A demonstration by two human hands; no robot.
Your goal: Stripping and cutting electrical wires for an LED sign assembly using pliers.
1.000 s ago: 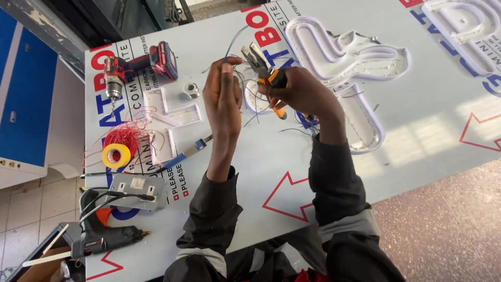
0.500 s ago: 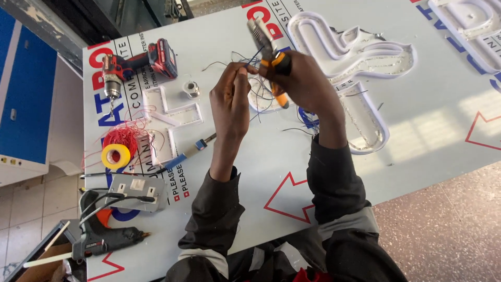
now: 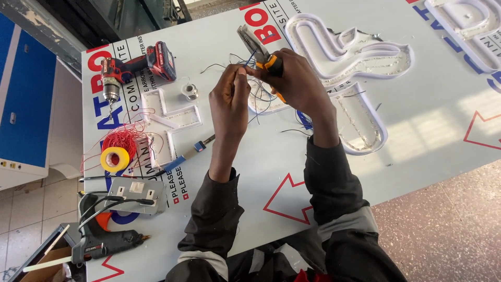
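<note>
Since the earlier frames the two hands have been brought closer together and raised slightly toward the far side of the table, and the pliers (image 3: 259,51) have been tilted so that their nose points up and to the left.

In the head view, the pliers, with orange and black handles, are gripped in the right hand (image 3: 290,74), whose fingers are curled tightly around the handles. Whether the nose is fully shut cannot be told. The left hand (image 3: 230,94) is held just beside the right, its fingertips pinched together on thin wires (image 3: 259,97); dark and blue strands are seen trailing down between both hands above the white table (image 3: 417,130). The wires lie over the near end of a white channel letter (image 3: 360,89), which is lined with small light dots.

To the left, a red and black cordless drill (image 3: 136,69) is laid on its side, with a small solder spool (image 3: 190,91) near it. Nearer the person, a coil of red wire (image 3: 125,140) is touched by a yellow tape roll (image 3: 115,159). A blue-handled screwdriver (image 3: 183,156) is lying between the tape and the left forearm. A grey socket box (image 3: 134,194) and a black glue gun (image 3: 102,241) are placed at the table's near left corner.
</note>
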